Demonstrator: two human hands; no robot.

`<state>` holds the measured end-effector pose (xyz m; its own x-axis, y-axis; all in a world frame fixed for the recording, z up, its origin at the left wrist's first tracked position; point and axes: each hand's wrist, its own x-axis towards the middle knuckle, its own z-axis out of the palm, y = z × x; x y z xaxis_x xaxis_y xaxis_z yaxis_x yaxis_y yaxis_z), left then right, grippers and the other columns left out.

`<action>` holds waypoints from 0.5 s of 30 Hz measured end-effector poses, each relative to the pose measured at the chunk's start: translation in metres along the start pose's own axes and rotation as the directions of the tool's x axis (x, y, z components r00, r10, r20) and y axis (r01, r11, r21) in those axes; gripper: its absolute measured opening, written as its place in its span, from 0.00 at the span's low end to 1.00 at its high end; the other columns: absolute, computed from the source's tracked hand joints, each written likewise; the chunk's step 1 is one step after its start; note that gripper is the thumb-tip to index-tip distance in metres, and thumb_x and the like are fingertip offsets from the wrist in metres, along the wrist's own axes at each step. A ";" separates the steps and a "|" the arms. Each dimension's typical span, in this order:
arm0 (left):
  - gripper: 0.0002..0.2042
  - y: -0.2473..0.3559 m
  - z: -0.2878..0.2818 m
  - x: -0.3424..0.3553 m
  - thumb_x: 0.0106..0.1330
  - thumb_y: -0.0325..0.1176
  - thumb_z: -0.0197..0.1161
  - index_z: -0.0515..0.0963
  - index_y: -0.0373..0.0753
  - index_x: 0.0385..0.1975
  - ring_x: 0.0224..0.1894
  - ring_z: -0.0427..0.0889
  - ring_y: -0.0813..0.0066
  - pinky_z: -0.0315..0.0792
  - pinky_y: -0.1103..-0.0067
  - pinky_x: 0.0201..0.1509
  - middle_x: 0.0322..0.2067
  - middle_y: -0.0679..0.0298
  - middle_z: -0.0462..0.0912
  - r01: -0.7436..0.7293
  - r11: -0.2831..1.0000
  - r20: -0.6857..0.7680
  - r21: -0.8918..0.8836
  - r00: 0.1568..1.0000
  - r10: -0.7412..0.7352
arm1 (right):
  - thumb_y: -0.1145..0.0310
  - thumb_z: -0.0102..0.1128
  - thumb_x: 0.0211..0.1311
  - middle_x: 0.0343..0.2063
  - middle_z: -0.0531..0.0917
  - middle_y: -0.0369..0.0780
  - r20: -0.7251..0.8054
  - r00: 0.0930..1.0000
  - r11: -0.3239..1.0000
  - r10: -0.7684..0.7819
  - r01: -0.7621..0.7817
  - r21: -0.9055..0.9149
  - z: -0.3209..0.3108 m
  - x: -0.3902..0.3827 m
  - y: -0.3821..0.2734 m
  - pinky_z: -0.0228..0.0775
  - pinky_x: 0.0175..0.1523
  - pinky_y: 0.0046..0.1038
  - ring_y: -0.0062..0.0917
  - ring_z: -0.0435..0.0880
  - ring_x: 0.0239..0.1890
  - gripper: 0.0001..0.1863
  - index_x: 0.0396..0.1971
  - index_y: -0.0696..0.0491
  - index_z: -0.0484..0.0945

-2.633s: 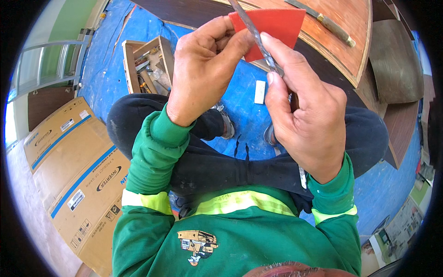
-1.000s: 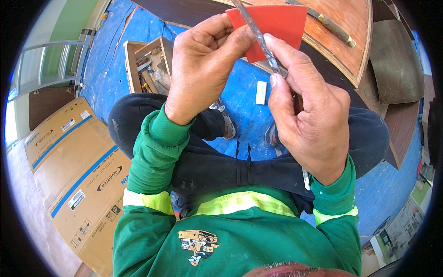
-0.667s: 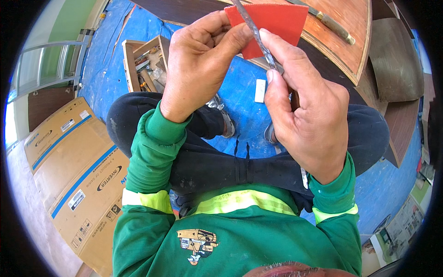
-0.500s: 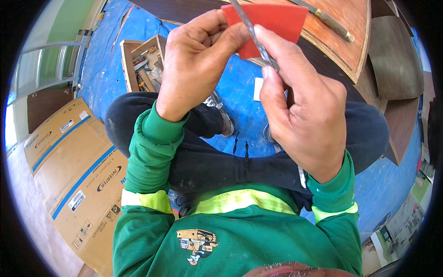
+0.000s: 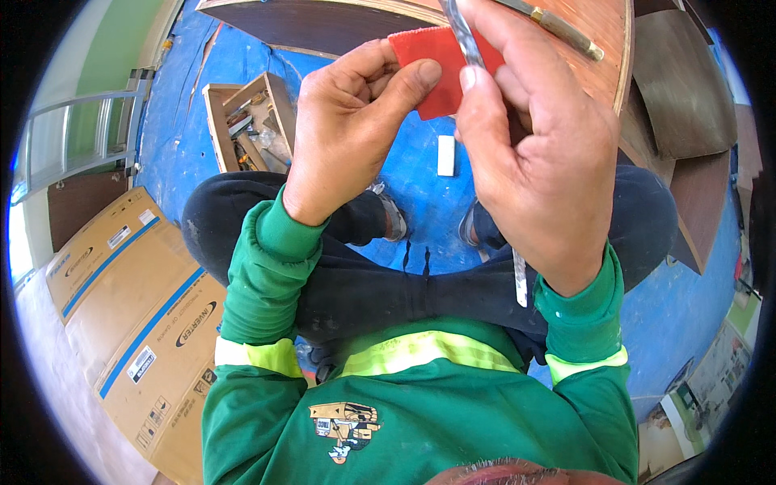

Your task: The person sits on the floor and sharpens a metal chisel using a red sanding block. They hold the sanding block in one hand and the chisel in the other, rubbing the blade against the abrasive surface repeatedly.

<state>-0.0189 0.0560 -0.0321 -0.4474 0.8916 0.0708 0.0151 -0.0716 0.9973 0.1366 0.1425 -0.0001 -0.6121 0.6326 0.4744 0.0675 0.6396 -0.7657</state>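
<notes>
My left hand (image 5: 356, 121) is closed, pinching the left edge of a stiff red sheet (image 5: 440, 85) between thumb and fingers. My right hand (image 5: 537, 137) is closed around a long thin metal blade (image 5: 462, 36), shiny and grey. The blade's upper part slants across the red sheet, and its pale lower end (image 5: 520, 279) sticks out below my palm. My right fingers hide the sheet's right part and the blade's middle. On the blue floor covering below the sheet lies a small white rectangular block (image 5: 446, 155).
A wooden box of mixed tools (image 5: 213, 129) stands at the far left. A wooden-handled tool (image 5: 570, 36) lies on a wooden panel (image 5: 602, 77) at the far right, with a curved brown sheet (image 5: 687, 97) beside it. Flattened cardboard (image 5: 162, 299) lies at my left.
The blade and my right hand have moved up and right along the sheet. The lower end of the blade shows more, and the white block is fully visible.
</notes>
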 end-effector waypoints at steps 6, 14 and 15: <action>0.13 0.005 -0.007 0.002 0.77 0.27 0.66 0.83 0.29 0.57 0.44 0.88 0.81 0.82 0.81 0.51 0.45 0.61 0.90 0.017 0.991 -0.018 -0.135 1.000 -0.019 | 0.85 0.58 0.70 0.17 0.68 0.31 0.050 0.998 0.998 0.026 -0.028 0.050 0.000 -0.009 -0.005 0.59 0.26 0.19 0.09 0.66 0.20 0.24 0.64 0.59 0.79; 0.15 0.005 -0.014 0.006 0.77 0.29 0.66 0.81 0.29 0.59 0.45 0.89 0.78 0.85 0.80 0.51 0.47 0.58 0.90 -0.002 0.995 -0.029 -0.104 1.000 -0.001 | 0.86 0.59 0.69 0.18 0.73 0.34 0.114 0.992 0.999 0.050 -0.048 -0.017 -0.006 -0.011 -0.013 0.61 0.28 0.17 0.10 0.70 0.20 0.25 0.65 0.57 0.78; 0.15 0.006 -0.013 0.006 0.77 0.29 0.66 0.81 0.29 0.59 0.45 0.90 0.77 0.85 0.80 0.51 0.47 0.58 0.90 -0.004 0.993 -0.033 -0.121 0.999 0.000 | 0.86 0.59 0.69 0.18 0.74 0.34 0.115 0.992 0.999 0.051 -0.050 -0.013 -0.005 -0.011 -0.013 0.62 0.28 0.17 0.10 0.70 0.20 0.25 0.65 0.57 0.78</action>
<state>-0.0332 0.0547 -0.0265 -0.4763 0.8765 0.0699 -0.0918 -0.1286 0.9874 0.1465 0.1294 0.0070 -0.6944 0.6099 0.3819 0.1082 0.6132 -0.7825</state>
